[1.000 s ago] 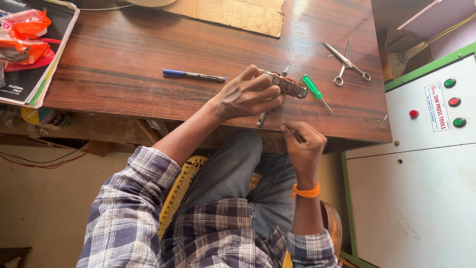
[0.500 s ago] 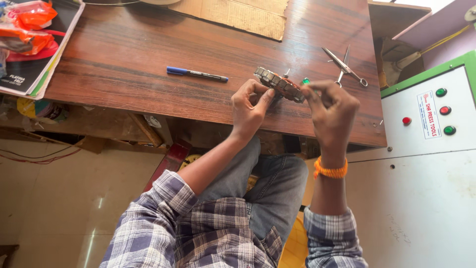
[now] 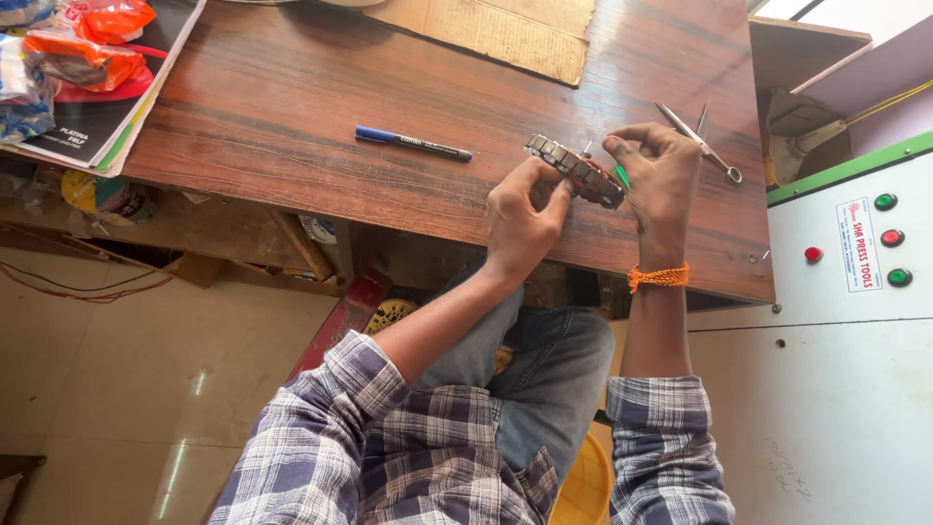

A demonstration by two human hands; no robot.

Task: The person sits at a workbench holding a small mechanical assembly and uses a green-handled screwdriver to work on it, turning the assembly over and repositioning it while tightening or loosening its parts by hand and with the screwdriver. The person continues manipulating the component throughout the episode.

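At the near edge of the tabletop (image 3: 292, 107), both hands hold a small part with a row of metal segments (image 3: 575, 167), tilted and resting on or just above the wood; which cannot be told. The left hand (image 3: 525, 216) pinches the part's near side between thumb and fingertips, wrist over the tabletop edge. The right hand (image 3: 659, 175) is curled, its fingers closed on a green-handled screwdriver (image 3: 622, 177) whose tip end is hidden at the part's right end.

Just beyond the right hand, scissors (image 3: 702, 138) lie on the wood, close to the knuckles. To the left, a blue-and-black pen (image 3: 412, 144) lies well apart from the hands, with open wood between and around it. A cardboard sheet (image 3: 491, 29) sits at the far edge. At the far left corner, a magazine (image 3: 107, 122) overhangs the tabletop edge, carrying orange plastic packets (image 3: 92, 44).

Right of the tabletop stands a white cabinet (image 3: 836, 389) with red and green buttons (image 3: 889, 238), near the right forearm. Tiled floor (image 3: 126, 369) lies open on the left.
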